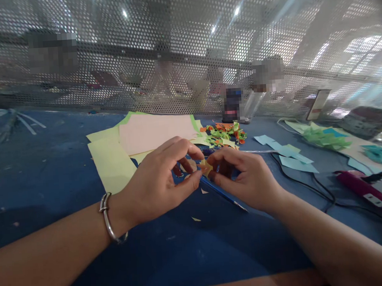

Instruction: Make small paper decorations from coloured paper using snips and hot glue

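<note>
My right hand (241,174) pinches a small folded piece of yellow paper (206,168) between thumb and fingers. From the other side, my left hand (170,174) meets the same piece with its thumb tip, index finger curled above it. A silver bangle circles my left wrist. Directly below the fingers lies a blue pen-like tool (223,192) with a thin pale tip, pointing to the lower right. Small paper scraps (196,219) rest on the blue table nearby. Round beige shapes behind the left fingers are partly hidden.
Pink paper (154,132) and yellow sheets (110,165) lie behind my left hand. Beyond my right hand are curled green and orange paper pieces (224,134) and light blue slips (297,164). A magenta power strip (368,188) with black cables sits right. A perforated screen (172,53) bounds the back.
</note>
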A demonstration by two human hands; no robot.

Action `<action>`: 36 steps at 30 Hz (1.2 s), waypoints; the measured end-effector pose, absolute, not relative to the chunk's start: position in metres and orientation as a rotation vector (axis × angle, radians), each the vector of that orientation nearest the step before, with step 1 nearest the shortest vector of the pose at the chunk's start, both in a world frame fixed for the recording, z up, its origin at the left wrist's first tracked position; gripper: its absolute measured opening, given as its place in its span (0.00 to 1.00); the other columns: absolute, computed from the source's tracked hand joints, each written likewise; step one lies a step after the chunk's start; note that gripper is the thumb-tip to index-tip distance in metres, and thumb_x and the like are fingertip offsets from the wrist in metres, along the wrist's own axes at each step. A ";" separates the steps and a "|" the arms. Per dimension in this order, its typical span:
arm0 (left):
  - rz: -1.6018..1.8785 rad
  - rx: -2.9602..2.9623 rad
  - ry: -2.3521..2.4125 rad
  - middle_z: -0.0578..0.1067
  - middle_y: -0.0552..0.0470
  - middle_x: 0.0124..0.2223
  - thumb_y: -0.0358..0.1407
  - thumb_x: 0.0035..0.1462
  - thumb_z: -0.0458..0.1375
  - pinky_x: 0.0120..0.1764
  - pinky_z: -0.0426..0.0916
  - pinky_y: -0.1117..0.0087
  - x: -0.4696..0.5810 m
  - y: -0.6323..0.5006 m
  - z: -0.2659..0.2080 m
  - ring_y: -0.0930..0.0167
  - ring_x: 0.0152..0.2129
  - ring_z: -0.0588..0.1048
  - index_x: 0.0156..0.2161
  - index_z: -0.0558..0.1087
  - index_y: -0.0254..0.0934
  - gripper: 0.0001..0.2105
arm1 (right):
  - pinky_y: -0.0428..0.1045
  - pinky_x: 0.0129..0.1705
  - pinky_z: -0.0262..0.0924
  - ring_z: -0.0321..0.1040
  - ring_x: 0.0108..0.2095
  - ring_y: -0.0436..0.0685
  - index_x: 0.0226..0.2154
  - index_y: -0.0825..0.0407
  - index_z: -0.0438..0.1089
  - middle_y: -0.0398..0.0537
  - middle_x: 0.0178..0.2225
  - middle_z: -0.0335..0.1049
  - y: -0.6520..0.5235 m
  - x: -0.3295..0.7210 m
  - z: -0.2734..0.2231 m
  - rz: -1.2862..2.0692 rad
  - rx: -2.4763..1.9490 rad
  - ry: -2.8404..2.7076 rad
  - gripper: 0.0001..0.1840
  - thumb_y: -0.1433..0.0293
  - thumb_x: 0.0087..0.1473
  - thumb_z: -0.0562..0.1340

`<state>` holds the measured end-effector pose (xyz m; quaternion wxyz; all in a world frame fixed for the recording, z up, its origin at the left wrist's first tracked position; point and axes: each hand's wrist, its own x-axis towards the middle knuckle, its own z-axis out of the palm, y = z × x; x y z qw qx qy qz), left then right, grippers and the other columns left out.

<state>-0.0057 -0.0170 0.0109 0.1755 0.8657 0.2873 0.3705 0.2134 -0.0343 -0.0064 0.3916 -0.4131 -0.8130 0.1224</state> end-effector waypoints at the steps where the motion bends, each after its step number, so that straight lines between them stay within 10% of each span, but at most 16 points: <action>1: 1.046 2.443 0.815 0.74 0.49 0.42 0.30 0.58 0.60 0.35 0.74 0.69 -0.005 -0.017 0.010 0.70 0.34 0.76 0.46 0.71 0.40 0.11 | 0.44 0.28 0.60 0.64 0.24 0.46 0.37 0.51 0.70 0.40 0.29 0.70 -0.034 0.213 -0.007 0.315 -1.049 -2.064 0.05 0.73 0.55 0.63; 36: 1.100 2.562 0.797 0.76 0.50 0.41 0.27 0.58 0.59 0.40 0.73 0.65 -0.005 -0.013 0.008 0.68 0.37 0.75 0.41 0.74 0.41 0.08 | 0.44 0.29 0.61 0.66 0.25 0.48 0.38 0.50 0.71 0.41 0.30 0.72 -0.033 0.213 -0.008 0.262 -1.042 -2.070 0.06 0.72 0.55 0.63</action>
